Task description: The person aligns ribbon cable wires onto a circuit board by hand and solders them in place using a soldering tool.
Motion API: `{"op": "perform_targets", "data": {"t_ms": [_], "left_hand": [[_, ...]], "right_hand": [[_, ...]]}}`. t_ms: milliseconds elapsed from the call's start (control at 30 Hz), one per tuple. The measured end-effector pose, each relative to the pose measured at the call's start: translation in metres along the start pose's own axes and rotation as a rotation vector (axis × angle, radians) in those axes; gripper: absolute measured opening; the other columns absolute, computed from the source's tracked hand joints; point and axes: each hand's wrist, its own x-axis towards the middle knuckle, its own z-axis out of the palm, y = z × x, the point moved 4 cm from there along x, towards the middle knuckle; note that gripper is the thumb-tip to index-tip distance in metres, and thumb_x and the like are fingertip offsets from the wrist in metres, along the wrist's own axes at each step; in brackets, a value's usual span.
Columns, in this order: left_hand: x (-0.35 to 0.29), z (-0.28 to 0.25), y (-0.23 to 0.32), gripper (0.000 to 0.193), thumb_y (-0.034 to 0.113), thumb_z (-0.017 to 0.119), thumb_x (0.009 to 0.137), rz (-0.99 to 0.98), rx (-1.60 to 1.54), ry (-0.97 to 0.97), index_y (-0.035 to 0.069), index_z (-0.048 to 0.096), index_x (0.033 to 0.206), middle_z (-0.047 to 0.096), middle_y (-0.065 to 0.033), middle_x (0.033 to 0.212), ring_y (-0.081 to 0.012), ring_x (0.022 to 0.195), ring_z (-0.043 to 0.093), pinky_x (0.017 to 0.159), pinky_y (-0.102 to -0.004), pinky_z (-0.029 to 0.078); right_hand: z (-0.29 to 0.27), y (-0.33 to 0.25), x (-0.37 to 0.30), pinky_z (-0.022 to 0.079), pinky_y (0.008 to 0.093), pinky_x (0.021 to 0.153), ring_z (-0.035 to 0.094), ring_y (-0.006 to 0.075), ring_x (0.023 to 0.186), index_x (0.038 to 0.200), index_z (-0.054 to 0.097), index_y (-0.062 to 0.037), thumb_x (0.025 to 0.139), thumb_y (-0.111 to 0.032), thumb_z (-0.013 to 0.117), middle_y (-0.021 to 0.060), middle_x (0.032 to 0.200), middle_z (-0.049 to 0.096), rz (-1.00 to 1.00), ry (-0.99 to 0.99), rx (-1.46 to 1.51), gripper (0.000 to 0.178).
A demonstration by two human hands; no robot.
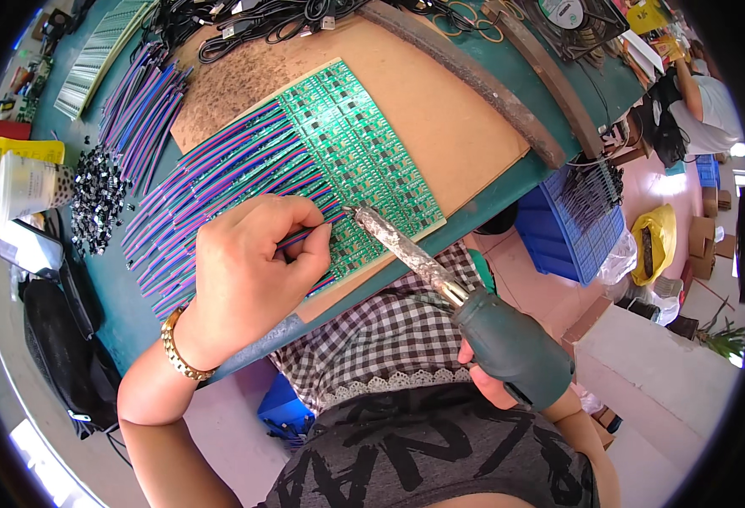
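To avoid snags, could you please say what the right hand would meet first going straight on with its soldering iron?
Its soldering iron would probably meet the multicoloured wires on the green circuit boards; depth is unclear.

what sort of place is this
Probably an electronics assembly workshop: a soldering iron in the right hand, a green circuit-board panel, and a heap of small black parts.

Clutter around a green-topped workbench [105, 288]
Tangled black cables [262, 32] and a black square-framed fan [569, 13] lie along its far side; beyond its right edge, a blue plastic crate [554, 241] sits near a yellow plastic bag [664, 230].
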Motion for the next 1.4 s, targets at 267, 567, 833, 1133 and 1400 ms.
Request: {"op": "perform_targets", "data": {"t_ms": [267, 567, 833, 1133, 1400], "left_hand": [[0.0, 0.0, 0.0, 0.01, -0.003, 0.073, 0.074, 0.018, 0.001, 0.009, 0.002, 0.066, 0.079, 0.065, -0.0043, 0.07, -0.0102, 0.059, 0.063, 0.05, -0.0221, 0.049], [0.0, 0.0, 0.0, 0.01, -0.003, 0.073, 0.074, 0.029, 0.002, 0.002, 0.002, 0.066, 0.079, 0.065, -0.0047, 0.071, -0.0106, 0.059, 0.063, 0.05, -0.0225, 0.049], [0.0, 0.0, -0.001, 0.01, -0.003, 0.074, 0.074, 0.019, 0.012, -0.022, 0.002, 0.067, 0.08, 0.065, -0.0044, 0.071, -0.0097, 0.06, 0.062, 0.05, -0.0217, 0.048], [0.001, 0.0, -0.001, 0.01, -0.003, 0.074, 0.074, 0.029, 0.016, -0.022, 0.003, 0.067, 0.079, 0.064, -0.004, 0.07, -0.0102, 0.058, 0.061, 0.049, -0.0219, 0.047], [0.001, 0.002, 0.0, 0.011, -0.001, 0.074, 0.071, 0.028, -0.047, 0.044, 0.005, 0.066, 0.077, 0.058, -0.0046, 0.063, -0.0153, 0.051, 0.056, 0.047, -0.0286, 0.045]], "right_hand": [[-0.009, -0.007, 0.0, 0.05, 0.0282, 0.067, 0.063, 0.0155, 0.076, 0.105, 0.065, -0.0029, 0.087, -0.021, 0.065, 0.0039, 0.086, 0.066, -0.405, 0.16, -0.132, 0.026], [0.002, 0.016, -0.007, 0.051, 0.0303, 0.065, 0.062, 0.0174, 0.074, 0.114, 0.063, -0.0014, 0.089, -0.026, 0.062, 0.0054, 0.086, 0.066, -0.367, 0.184, 0.068, 0.035], [0.0, 0.031, -0.008, 0.047, 0.03, 0.06, 0.056, 0.0168, 0.064, 0.107, 0.059, 0.0044, 0.086, -0.026, 0.063, 0.007, 0.077, 0.06, -0.48, 0.219, 0.115, 0.037], [0.009, 0.022, -0.004, 0.045, 0.0279, 0.055, 0.055, 0.0147, 0.063, 0.103, 0.058, 0.0058, 0.086, -0.024, 0.066, 0.0082, 0.075, 0.059, -0.579, 0.16, 0.011, 0.036], [0.009, 0.032, -0.002, 0.045, 0.0265, 0.051, 0.055, 0.013, 0.059, 0.105, 0.059, 0.0049, 0.084, -0.03, 0.073, 0.008, 0.073, 0.059, -0.429, 0.309, 0.208, 0.043]]}}
